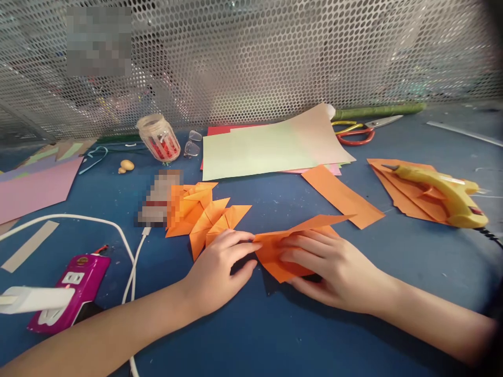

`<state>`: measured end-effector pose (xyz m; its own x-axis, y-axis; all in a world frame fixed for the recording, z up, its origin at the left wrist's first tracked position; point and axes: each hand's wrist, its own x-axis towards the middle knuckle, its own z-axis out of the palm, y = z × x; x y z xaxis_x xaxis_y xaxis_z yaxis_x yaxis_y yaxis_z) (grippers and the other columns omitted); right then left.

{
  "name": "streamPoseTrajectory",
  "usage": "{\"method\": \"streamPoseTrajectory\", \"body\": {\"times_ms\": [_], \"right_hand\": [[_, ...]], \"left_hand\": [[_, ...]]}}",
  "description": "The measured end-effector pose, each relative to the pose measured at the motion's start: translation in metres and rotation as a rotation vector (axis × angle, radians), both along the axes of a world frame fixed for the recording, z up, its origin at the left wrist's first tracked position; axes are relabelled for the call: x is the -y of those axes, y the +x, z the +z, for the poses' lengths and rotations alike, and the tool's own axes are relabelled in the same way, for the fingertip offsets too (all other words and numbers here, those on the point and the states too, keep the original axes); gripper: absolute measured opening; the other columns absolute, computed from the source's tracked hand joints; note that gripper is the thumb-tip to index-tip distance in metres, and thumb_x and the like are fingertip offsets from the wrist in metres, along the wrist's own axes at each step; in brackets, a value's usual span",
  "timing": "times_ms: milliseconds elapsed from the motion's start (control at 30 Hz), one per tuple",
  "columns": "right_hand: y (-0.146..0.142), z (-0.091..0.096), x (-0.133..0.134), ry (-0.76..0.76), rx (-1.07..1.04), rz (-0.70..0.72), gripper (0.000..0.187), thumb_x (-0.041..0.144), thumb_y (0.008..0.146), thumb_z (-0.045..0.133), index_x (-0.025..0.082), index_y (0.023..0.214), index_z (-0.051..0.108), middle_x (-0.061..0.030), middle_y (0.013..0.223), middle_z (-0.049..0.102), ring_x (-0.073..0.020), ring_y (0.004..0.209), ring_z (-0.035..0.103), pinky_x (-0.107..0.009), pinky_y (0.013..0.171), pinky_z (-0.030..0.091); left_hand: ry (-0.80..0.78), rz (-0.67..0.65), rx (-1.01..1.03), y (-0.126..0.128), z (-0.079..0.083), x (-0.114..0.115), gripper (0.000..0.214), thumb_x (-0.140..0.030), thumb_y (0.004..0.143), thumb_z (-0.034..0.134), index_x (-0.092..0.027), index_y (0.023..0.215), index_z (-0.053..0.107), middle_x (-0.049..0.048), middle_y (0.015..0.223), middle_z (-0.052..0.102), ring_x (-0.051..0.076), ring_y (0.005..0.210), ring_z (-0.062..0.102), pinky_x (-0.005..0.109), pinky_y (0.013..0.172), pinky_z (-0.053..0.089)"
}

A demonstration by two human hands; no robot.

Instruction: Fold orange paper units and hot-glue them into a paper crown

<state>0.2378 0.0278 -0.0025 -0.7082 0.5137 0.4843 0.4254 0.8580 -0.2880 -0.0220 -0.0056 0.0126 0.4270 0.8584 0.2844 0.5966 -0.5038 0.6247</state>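
Observation:
A folded sheet of orange paper (pixel 275 255) is tilted up off the blue table, with one flap rising to the right. My right hand (pixel 334 269) grips it, fingers over its face and thumb low beneath. At the paper's left corner is my left hand (pixel 226 267); its fingertips reach the edge, while a gap shows between thumb and fingers. Whether those fingertips press on the paper I cannot tell. Just beyond my left hand lie several pointed, folded orange paper pieces (pixel 210 217). A flat orange strip (pixel 341 196) rests behind my right hand.
A yellow glue gun (pixel 440 188) lies on orange sheets (pixel 408 201) at right. Behind are scissors (pixel 356 135), stacked paper (pixel 267 149), glasses (pixel 192 144) and a jar (pixel 159 139). White cables (pixel 131 277) and a purple power strip (pixel 84 269) occupy the left, near pink paper (pixel 35 186).

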Motion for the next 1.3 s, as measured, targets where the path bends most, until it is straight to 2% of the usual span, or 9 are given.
{"method": "streamPoseTrajectory", "body": {"times_ms": [100, 267, 400, 733, 1033, 1133, 1200, 1267, 1300], "right_hand": [[-0.003, 0.004, 0.003, -0.144, -0.041, -0.081, 0.029, 0.030, 0.109, 0.046, 0.023, 0.090, 0.067, -0.0029, 0.085, 0.070, -0.0137, 0.073, 0.067, -0.025, 0.067, 0.056], [-0.008, 0.010, 0.005, -0.314, -0.069, -0.292, 0.046, 0.031, 0.107, 0.049, 0.023, 0.062, 0.045, 0.0009, 0.067, 0.051, -0.0093, 0.050, 0.050, -0.021, 0.044, 0.046], [-0.007, 0.011, 0.001, -0.396, -0.005, -0.364, 0.048, 0.039, 0.105, 0.051, 0.023, 0.059, 0.052, -0.0009, 0.068, 0.055, -0.0108, 0.052, 0.056, -0.023, 0.047, 0.050], [-0.003, 0.010, -0.005, -0.413, 0.111, -0.453, 0.051, 0.043, 0.101, 0.051, 0.022, 0.055, 0.052, 0.0002, 0.066, 0.057, -0.0079, 0.041, 0.048, -0.021, 0.037, 0.035], [-0.002, 0.008, -0.005, -0.378, 0.129, -0.462, 0.051, 0.043, 0.101, 0.052, 0.022, 0.055, 0.053, 0.0019, 0.062, 0.057, -0.0069, 0.038, 0.045, -0.022, 0.037, 0.035], [-0.001, 0.002, -0.004, -0.314, 0.105, -0.508, 0.034, 0.045, 0.097, 0.057, 0.024, 0.071, 0.053, 0.0010, 0.072, 0.059, -0.0102, 0.045, 0.050, -0.024, 0.038, 0.037], [0.000, -0.001, -0.004, -0.139, 0.055, -0.546, 0.022, 0.046, 0.095, 0.062, 0.025, 0.099, 0.057, -0.0054, 0.092, 0.065, -0.0180, 0.066, 0.064, -0.029, 0.049, 0.050], [0.000, -0.002, -0.005, 0.130, 0.017, -0.525, 0.042, 0.042, 0.095, 0.067, 0.023, 0.129, 0.050, -0.0160, 0.121, 0.062, -0.0295, 0.100, 0.069, -0.041, 0.073, 0.062], [0.000, -0.001, -0.006, 0.246, 0.017, -0.496, 0.051, 0.038, 0.095, 0.069, 0.025, 0.139, 0.045, -0.0197, 0.133, 0.057, -0.0347, 0.117, 0.066, -0.049, 0.086, 0.062]], "left_hand": [[0.016, -0.019, -0.028, 0.001, 0.001, 0.000, 0.027, -0.012, 0.100, 0.059, -0.017, 0.118, 0.078, 0.0097, 0.113, 0.078, 0.024, 0.111, 0.074, 0.039, 0.099, 0.063], [0.040, -0.030, -0.048, 0.001, 0.003, 0.000, 0.029, -0.013, 0.104, 0.054, -0.015, 0.122, 0.076, 0.0092, 0.107, 0.078, 0.022, 0.105, 0.074, 0.038, 0.097, 0.064], [0.074, -0.044, -0.076, 0.002, 0.003, 0.002, 0.033, -0.010, 0.104, 0.051, -0.019, 0.126, 0.074, 0.0081, 0.108, 0.078, 0.022, 0.103, 0.073, 0.038, 0.093, 0.065], [0.244, -0.048, -0.215, 0.006, 0.000, 0.006, 0.034, -0.007, 0.103, 0.048, -0.012, 0.123, 0.075, 0.0129, 0.107, 0.075, 0.025, 0.099, 0.070, 0.043, 0.090, 0.066], [0.361, -0.075, -0.367, 0.009, 0.004, 0.009, 0.036, -0.008, 0.106, 0.042, -0.001, 0.123, 0.073, 0.0160, 0.101, 0.073, 0.027, 0.093, 0.069, 0.041, 0.082, 0.066], [0.367, -0.076, -0.404, 0.009, 0.004, 0.009, 0.036, -0.009, 0.106, 0.043, -0.003, 0.125, 0.072, 0.0148, 0.100, 0.073, 0.027, 0.093, 0.069, 0.040, 0.080, 0.066], [0.369, -0.070, -0.417, 0.008, 0.005, 0.009, 0.035, -0.010, 0.106, 0.043, -0.004, 0.125, 0.071, 0.0144, 0.102, 0.073, 0.027, 0.094, 0.069, 0.040, 0.080, 0.065], [0.372, -0.067, -0.427, 0.008, 0.005, 0.009, 0.035, -0.009, 0.106, 0.042, -0.004, 0.125, 0.071, 0.0138, 0.102, 0.073, 0.026, 0.092, 0.069, 0.039, 0.080, 0.065], [0.377, -0.068, -0.433, 0.007, 0.005, 0.009, 0.035, -0.009, 0.106, 0.042, -0.004, 0.124, 0.071, 0.0136, 0.101, 0.072, 0.025, 0.090, 0.069, 0.038, 0.079, 0.065]]}}
